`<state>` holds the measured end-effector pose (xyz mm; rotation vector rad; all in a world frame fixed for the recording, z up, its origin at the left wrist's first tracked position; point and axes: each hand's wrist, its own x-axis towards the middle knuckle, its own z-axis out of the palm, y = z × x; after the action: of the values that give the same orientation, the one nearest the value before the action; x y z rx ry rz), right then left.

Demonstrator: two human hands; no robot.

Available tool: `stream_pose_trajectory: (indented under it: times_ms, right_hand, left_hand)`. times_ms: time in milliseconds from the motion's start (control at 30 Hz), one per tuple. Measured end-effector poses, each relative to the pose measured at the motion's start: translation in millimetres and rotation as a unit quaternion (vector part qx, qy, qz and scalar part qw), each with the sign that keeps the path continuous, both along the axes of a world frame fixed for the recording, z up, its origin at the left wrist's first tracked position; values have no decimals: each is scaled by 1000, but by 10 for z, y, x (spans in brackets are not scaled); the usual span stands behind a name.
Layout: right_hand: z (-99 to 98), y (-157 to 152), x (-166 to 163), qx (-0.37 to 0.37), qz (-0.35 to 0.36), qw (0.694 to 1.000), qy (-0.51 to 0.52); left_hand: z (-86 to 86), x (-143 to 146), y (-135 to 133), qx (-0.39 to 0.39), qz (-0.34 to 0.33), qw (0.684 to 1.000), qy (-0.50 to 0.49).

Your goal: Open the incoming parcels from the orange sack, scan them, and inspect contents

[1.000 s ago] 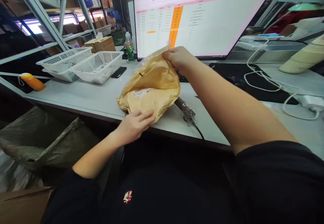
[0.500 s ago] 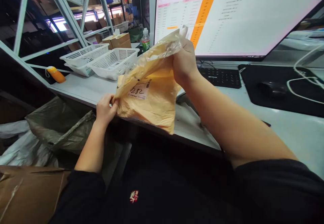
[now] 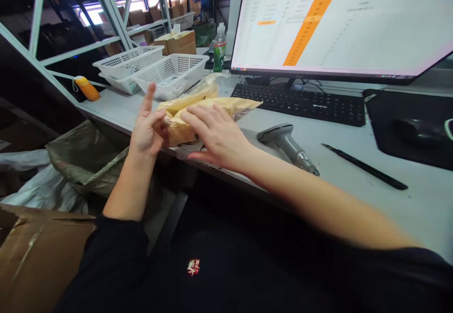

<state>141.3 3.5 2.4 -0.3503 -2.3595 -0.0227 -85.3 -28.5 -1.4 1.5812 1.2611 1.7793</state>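
A yellow padded mailer (image 3: 177,131), with a clear plastic film around its far part, lies bent over at the desk's front edge. My left hand (image 3: 143,131) grips its left end between the thumb and the lower fingers, while the index finger points up. Across the top of the mailer lies my right hand (image 3: 222,136), fingers stretched out and thumb apart near the front. What the mailer holds, if anything, is hidden. Just right of it, a grey handheld barcode scanner (image 3: 288,145) rests on the desk.
White perforated baskets (image 3: 170,75) and a green-labelled bottle (image 3: 219,49) stand behind the mailer. A keyboard (image 3: 300,103), monitor (image 3: 318,25), mouse (image 3: 419,129) and slim black knife (image 3: 368,167) are to the right. Below left are a dark green sack (image 3: 85,157) and a cardboard box (image 3: 46,256).
The mailer, held up upright by both hands before, is now lower and bent over. My right hand has come down onto it, and my left index finger has lifted. The scanner and knife are uncovered.
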Motion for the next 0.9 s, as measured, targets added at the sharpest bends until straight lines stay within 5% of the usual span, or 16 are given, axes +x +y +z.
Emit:
stream_pose_trajectory:
  times_ms: [200,400,567,700,833,900]
  right_hand:
    - [38,227,161,-147,52,986,65]
    - [300,299,475,-294,117,944,91]
    - [277,522,632,-388,121,911,67]
    - [159,589,725,-425,113,896,66]
    - [102,606,1128,-427,47,902,37]
    - [52,623,1522,-413,-53,909,26]
  left_hand:
    - [545,246,-267,36,-5,949,313]
    - [827,290,35,1,-130,931,341]
    - [837,283,190,-77,-139,900,405]
    - [759,314,278,-135,-222,872,416]
    - [454,585,361,-157,-317,874,332]
    - [250,776,393,-176,-350,874,289]
